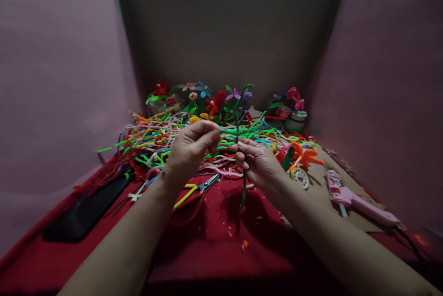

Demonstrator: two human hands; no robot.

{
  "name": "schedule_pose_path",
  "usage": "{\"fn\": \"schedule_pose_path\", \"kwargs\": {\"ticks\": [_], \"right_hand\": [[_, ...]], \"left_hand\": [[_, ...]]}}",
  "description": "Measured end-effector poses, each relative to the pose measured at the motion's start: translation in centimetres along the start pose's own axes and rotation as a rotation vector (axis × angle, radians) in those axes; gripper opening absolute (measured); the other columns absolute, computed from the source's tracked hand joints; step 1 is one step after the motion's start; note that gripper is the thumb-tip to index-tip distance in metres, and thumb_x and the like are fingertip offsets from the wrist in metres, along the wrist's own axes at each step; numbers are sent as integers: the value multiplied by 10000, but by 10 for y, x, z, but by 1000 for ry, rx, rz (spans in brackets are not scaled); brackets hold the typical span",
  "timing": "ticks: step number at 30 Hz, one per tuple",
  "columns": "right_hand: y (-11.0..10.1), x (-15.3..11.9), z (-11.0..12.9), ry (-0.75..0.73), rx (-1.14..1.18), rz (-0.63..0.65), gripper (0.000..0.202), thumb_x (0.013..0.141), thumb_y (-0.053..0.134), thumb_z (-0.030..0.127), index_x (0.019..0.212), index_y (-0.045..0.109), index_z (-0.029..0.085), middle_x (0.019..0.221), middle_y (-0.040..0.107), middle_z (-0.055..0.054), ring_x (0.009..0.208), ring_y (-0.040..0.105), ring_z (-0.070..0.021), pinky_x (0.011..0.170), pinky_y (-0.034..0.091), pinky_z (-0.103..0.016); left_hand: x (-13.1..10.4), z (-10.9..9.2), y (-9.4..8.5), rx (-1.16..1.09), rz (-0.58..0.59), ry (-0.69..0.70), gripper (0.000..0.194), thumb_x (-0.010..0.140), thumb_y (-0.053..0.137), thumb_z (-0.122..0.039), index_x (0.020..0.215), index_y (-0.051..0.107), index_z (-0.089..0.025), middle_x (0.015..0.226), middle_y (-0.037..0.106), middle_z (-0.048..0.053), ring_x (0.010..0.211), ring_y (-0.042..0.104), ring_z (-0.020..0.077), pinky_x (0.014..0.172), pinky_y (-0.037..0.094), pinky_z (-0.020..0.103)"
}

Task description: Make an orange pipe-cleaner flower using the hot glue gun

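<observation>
A dark green pipe cleaner (237, 118) stands nearly upright in front of me, its top bent to the right and its lower end hanging over the red cloth. My right hand (258, 160) is closed on its middle, pinching it between thumb and fingers. To the left, my left hand (195, 144) is closed in a pinch. A thin green strand runs from its fingertips toward the upright stem, apparently part of a pipe cleaner; where it joins is hard to make out. Below the hands lie scissors (199, 190) with yellow and red handles.
Many coloured pipe cleaners (155, 148) are heaped behind my hands. Pipe-cleaner flowers (216, 100) and a glass jar (296, 121) line the back. On the right are an orange flower (306, 155), a pale spool (299, 178) and a pink glue gun (360, 201). A black phone-like slab (85, 210) lies left.
</observation>
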State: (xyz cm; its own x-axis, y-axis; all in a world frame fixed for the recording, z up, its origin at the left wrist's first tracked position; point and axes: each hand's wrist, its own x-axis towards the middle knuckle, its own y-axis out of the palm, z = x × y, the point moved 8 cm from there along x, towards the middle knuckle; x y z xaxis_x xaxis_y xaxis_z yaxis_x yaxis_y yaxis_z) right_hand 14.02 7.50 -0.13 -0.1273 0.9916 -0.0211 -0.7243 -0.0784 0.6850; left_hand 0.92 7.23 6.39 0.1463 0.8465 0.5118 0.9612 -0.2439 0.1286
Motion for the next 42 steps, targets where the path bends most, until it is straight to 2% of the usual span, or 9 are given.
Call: {"fn": "schedule_pose_path", "kwargs": {"ticks": [4,10,15,20,23,27,33,39,42], "right_hand": [[5,-3,-5,20,-28,54,92,607,571,20,629,561,109,571,647,-41,385,469,-46,313,282,-129],[6,-2,-5,-6,-26,103,137,559,634,26,543,539,123,579,662,-47,391,459,-44,332,285,-141],[5,-3,-4,-18,-30,86,66,610,659,91,657,613,95,595,663,-38,389,463,-37,317,271,-129],[6,-3,-4,-22,-26,101,56,666,646,140,659,614,94,600,659,-38,389,459,-32,313,273,-124],[5,-1,-6,-17,-38,89,66,667,647,139,642,610,91,569,645,-29,377,448,-28,306,267,-120],[5,0,-7,-30,-48,103,81,668,655,151,645,618,84,552,629,-13,362,426,-23,294,250,-122],[6,-1,-10,2,-42,130,51,669,642,140,655,620,96,562,643,-22,365,414,-26,292,252,-119],[7,-3,-11,29,-52,120,49,613,638,87,607,590,94,616,678,-74,399,492,-60,312,312,-143],[7,-4,-12,32,-90,114,65,613,641,93,596,578,100,582,666,-65,396,507,-72,318,330,-152]], "left_hand": [[-7,4,16,534,79,130,74,770,573,-202,746,625,-155,676,572,-16,634,512,91,611,403,202],[-8,6,17,719,64,201,108,797,528,-218,776,612,-153,680,581,-7,626,525,98,598,406,200],[-8,6,17,728,49,181,114,796,518,-221,762,603,-152,695,595,-1,626,534,99,588,410,195],[-7,8,17,741,57,130,103,781,521,-197,715,588,-155,656,577,-13,607,520,92,600,414,194],[-8,12,17,616,65,69,63,762,541,-204,788,582,-163,696,598,-8,629,550,103,599,438,201],[-10,23,21,390,129,-80,164,769,551,-271,884,583,-158,709,627,7,649,596,128,590,470,218],[-10,21,16,441,32,-75,192,731,599,-278,841,688,-148,777,655,32,704,599,143,588,472,212],[-10,37,9,173,-29,-245,228,672,658,-289,827,687,-125,632,644,18,538,593,135,534,497,260],[-10,39,10,164,-8,-259,280,677,660,-302,888,684,-119,654,654,25,524,593,136,510,498,264]]}}
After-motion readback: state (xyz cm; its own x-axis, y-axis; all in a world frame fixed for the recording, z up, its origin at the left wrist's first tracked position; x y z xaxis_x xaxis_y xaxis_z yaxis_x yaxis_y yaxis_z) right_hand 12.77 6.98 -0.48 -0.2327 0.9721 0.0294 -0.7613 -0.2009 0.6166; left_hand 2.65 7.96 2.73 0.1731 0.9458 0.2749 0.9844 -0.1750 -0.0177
